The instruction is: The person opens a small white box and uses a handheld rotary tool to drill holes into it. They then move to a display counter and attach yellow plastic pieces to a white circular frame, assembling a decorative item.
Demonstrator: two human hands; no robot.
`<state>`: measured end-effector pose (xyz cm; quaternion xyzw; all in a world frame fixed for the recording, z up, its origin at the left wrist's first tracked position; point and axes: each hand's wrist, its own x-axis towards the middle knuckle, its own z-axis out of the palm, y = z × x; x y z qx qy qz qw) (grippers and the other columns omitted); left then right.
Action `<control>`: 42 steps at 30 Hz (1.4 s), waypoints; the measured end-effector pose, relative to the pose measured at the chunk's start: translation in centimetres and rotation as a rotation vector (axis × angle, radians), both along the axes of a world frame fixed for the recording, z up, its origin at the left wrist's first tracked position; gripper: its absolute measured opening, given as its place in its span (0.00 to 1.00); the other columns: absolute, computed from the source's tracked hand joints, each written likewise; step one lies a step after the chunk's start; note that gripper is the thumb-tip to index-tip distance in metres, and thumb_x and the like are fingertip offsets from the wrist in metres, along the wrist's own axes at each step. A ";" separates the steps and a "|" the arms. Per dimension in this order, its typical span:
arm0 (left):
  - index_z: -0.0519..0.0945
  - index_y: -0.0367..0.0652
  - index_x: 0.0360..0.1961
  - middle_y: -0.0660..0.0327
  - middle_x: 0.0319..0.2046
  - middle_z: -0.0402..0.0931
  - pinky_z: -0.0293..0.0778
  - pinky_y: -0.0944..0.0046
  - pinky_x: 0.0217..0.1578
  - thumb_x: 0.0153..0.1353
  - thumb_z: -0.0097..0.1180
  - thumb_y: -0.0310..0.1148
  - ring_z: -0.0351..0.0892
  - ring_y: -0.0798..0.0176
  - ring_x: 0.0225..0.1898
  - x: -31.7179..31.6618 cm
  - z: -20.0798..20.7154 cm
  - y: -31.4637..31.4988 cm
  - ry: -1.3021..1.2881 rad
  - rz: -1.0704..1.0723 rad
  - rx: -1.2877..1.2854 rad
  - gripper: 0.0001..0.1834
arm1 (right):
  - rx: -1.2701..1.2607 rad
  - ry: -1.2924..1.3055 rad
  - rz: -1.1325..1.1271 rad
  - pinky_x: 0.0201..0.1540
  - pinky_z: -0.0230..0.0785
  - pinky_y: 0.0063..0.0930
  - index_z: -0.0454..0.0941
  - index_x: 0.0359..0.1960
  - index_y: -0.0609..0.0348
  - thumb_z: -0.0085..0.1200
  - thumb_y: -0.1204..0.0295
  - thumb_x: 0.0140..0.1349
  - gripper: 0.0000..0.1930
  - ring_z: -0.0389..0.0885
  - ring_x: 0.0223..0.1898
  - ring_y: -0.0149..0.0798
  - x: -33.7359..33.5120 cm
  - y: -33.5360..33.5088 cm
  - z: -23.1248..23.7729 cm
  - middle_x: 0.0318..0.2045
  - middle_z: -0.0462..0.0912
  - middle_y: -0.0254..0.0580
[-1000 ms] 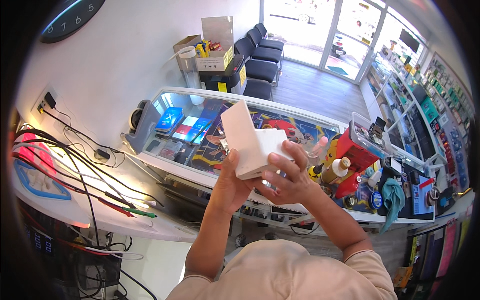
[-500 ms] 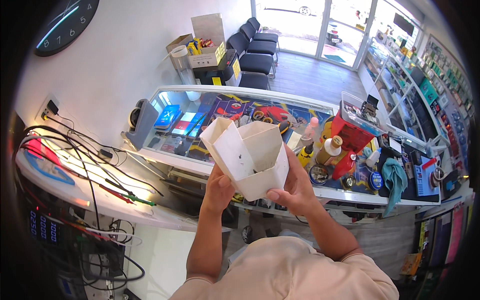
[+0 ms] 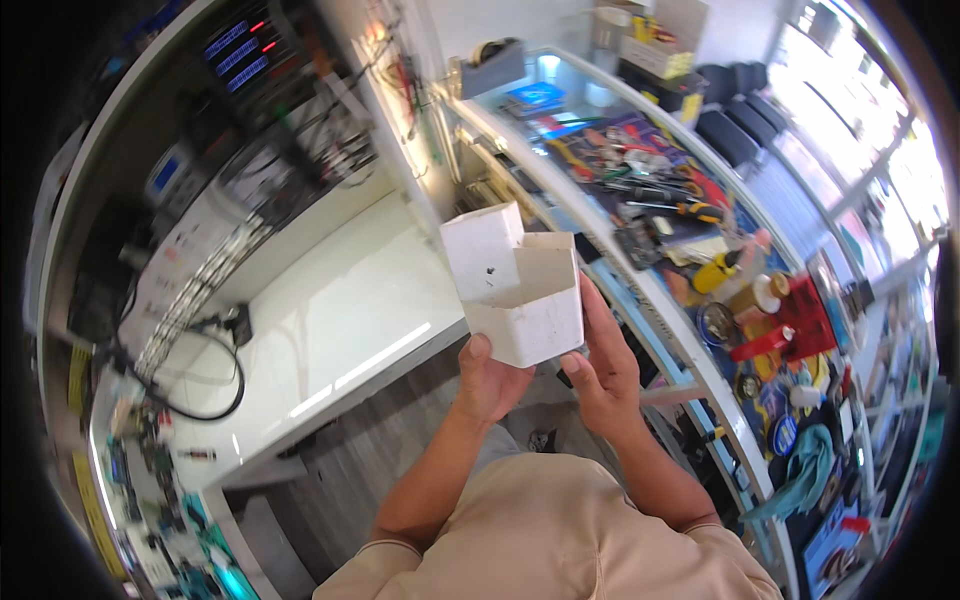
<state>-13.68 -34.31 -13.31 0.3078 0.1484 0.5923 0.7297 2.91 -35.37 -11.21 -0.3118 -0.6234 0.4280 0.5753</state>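
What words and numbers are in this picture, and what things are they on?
I can't quote any here:
White container: no writing on the sides showing, just dark specks.
Black device with a blue display: glowing digits, too blurred to read.
Blue round tin: label too small to read.
Cardboard box: any printing is too small and blurred.

White stepped holder (image 3: 540,332), open-topped, dark-specked, slightly tilted, held aloft.

The white holder (image 3: 545,325) has swung left from the glass counter (image 3: 717,388) toward the glossy white worktop (image 3: 335,305).
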 end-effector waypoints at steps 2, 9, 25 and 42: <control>0.59 0.49 0.76 0.59 0.71 0.65 0.67 0.48 0.69 0.60 0.61 0.69 0.67 0.54 0.71 -2.3 -0.5 -3.2 -0.045 0.105 -0.061 0.53 | 0.084 -0.156 0.012 0.76 0.54 0.43 0.58 0.76 0.68 0.61 0.74 0.67 0.38 0.60 0.77 0.55 -2.1 -1.5 -0.7 0.76 0.60 0.60; 0.60 0.46 0.75 0.58 0.70 0.67 0.68 0.50 0.69 0.63 0.60 0.64 0.69 0.56 0.70 -10.2 -3.1 -14.0 -0.216 0.564 -0.148 0.48 | 0.062 -0.204 0.316 0.69 0.67 0.40 0.74 0.67 0.63 0.61 0.82 0.63 0.28 0.73 0.70 0.52 -12.4 -6.3 -5.2 0.70 0.72 0.56; 0.58 0.58 0.78 0.56 0.73 0.64 0.69 0.41 0.69 0.65 0.53 0.68 0.70 0.36 0.68 -35.3 -3.5 -35.0 -0.271 1.246 0.194 0.47 | 0.593 -0.274 0.871 0.54 0.77 0.36 0.84 0.48 0.58 0.65 0.74 0.65 0.11 0.85 0.51 0.47 -47.0 -13.0 3.2 0.48 0.86 0.45; 0.59 0.59 0.78 0.58 0.72 0.67 0.75 0.43 0.63 0.64 0.54 0.67 0.74 0.40 0.65 -50.3 -5.8 -41.0 -0.279 1.374 0.146 0.47 | 2.117 -1.250 0.433 0.77 0.53 0.42 0.82 0.44 0.46 0.59 0.65 0.64 0.09 0.73 0.60 0.38 -73.6 -1.3 13.8 0.46 0.80 0.31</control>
